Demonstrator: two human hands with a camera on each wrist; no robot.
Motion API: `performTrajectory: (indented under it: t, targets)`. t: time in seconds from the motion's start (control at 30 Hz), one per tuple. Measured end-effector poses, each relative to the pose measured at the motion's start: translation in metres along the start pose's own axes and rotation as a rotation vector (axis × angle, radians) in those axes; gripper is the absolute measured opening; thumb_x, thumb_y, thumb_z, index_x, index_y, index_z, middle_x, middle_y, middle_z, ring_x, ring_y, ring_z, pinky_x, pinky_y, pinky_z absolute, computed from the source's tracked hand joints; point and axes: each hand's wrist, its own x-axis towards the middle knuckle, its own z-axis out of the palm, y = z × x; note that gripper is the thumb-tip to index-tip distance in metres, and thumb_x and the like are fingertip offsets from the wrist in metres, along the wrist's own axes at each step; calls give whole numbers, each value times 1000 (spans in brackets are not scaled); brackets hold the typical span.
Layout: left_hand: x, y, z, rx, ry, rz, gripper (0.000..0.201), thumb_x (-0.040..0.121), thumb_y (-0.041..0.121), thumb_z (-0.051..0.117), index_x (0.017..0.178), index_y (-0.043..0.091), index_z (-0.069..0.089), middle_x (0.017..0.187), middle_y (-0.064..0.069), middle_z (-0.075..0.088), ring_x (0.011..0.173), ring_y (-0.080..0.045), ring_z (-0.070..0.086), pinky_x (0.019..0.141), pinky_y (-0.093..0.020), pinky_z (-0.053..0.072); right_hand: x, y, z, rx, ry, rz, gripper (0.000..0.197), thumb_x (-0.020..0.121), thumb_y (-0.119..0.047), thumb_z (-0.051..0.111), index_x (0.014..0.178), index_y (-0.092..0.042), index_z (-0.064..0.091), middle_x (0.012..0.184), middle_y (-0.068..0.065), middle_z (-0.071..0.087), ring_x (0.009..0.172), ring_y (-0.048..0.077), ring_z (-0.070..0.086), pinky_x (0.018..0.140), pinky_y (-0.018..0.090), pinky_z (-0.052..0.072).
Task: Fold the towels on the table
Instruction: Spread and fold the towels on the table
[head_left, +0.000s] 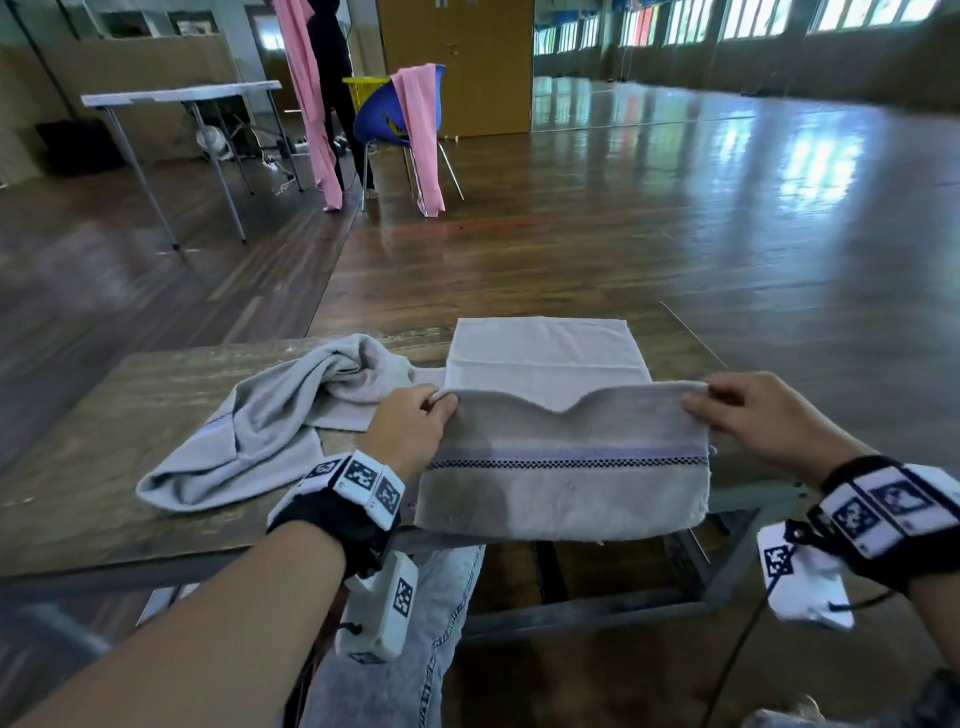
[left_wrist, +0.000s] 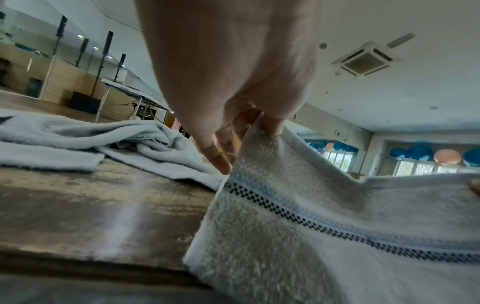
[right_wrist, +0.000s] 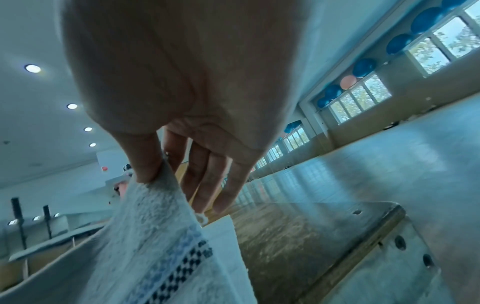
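Both hands (head_left: 410, 423) (head_left: 763, 415) pinching striped towel (head_left: 566, 467) corners, crumpled towel (head_left: 260, 421) (head view) left

Nubby terry towel (head_left: 566, 467), worn wooden table (head_left: 130, 415)

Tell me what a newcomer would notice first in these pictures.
First, the grey terry towel with a checked stripe, lifted over the worn wooden table's near edge, the left hand and right hand pinching its top corners. Then the crumpled pale grey towel at left.
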Motion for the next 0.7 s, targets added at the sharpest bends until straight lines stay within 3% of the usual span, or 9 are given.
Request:
performTrajectory:
  t: [0.07, 0.1, 0.2, 0.3, 0.43, 0.5, 0.63, 0.7]
  targets:
    - [0, 1, 9, 41, -29, -4, 35, 101, 25, 52, 72, 4, 54, 67, -9, 53, 64, -20, 47, 60, -32, 33, 4, -1, 11, -70, -32, -33, 31, 96, -29, 65, 67, -18, 66, 57, -9, 63, 52, 1, 51, 63, 39, 45]
    - [0, 0, 13, 66, -56, -11, 37, 101, 25, 51, 68, 9, 49, 66, -4, 50, 64, -19, 46, 57, -31, 31, 6, -2, 17, -101, -48, -46, 36, 97, -29, 65, 63, -17, 61, 52, -13, 57, 47, 0, 47, 58, 34, 40]
    - [-2, -6, 21, 155, -173, -38, 38, 101, 29, 50, 68, 11, 48, 68, -2, 49, 67, -19, 46, 56, -29, 30, 11, 1, 35, -230, -126, -92, 36, 97, -31, 63, 67, -12, 58, 53, -8, 52, 51, 9, 46, 57, 32, 36]
    - [-1, -14, 25, 270, -222, -32, 36, 100, 30, 52, 75, 4, 56, 77, -9, 55, 71, -20, 50, 63, -31, 34, 19, 1, 44, -442, -341, -50, 35, 98, -33, 59, 73, -10, 60, 66, -2, 62, 60, 17, 56, 62, 35, 43]
    - [18, -10, 11, 298, -280, -46, 42, 95, 24, 54, 60, 9, 39, 60, -8, 42, 55, -15, 40, 52, -23, 30, 40, -9, 28, -536, -462, 19, 39, 95, -29, 58, 59, -15, 51, 58, -6, 52, 57, 13, 48, 59, 30, 39]
    - [35, -5, 1, 238, -233, -36, 40, 95, 22, 54, 60, 8, 39, 60, -9, 42, 56, -16, 40, 52, -25, 32, 52, -11, 16, -468, -376, 10, 42, 94, -25, 62, 55, -13, 53, 53, -6, 50, 55, 13, 48, 59, 32, 39]
    - [75, -3, -4, 110, 14, 11, 39, 98, 25, 52, 67, 1, 50, 61, -8, 46, 58, -19, 41, 56, -32, 30, 75, 0, 3, -354, 60, 5, 42, 94, -25, 61, 66, 5, 57, 56, 13, 56, 55, 22, 49, 55, 34, 36]
    - [95, -5, 0, 85, 83, 40, 38, 99, 23, 52, 76, -7, 56, 66, -12, 52, 64, -24, 46, 60, -35, 33, 87, 7, 4, -307, 191, -24, 40, 94, -27, 60, 65, 0, 57, 56, 11, 59, 54, 21, 52, 53, 29, 38]
